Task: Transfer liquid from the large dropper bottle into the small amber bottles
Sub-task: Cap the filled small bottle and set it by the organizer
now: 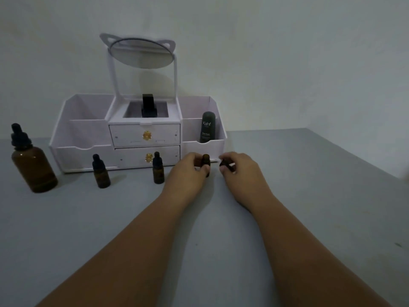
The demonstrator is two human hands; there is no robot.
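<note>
The left hand [188, 171] is gripping an uncapped small amber bottle [206, 161] upright in its fingers [194, 157]. The right hand [241, 173] is pinching the dark cap [224, 163] just beside it. The large dropper bottle [33, 167] is standing upright on the tabletop [321, 196], well off to the left of both and nearer the left hand.

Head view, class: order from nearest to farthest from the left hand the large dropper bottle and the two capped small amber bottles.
1. Right capped small bottle, before the lower drawer, just left of the left hand.
2. Left capped small bottle, before the organiser, at its left end.
3. Large dropper bottle, at the far left.
</note>
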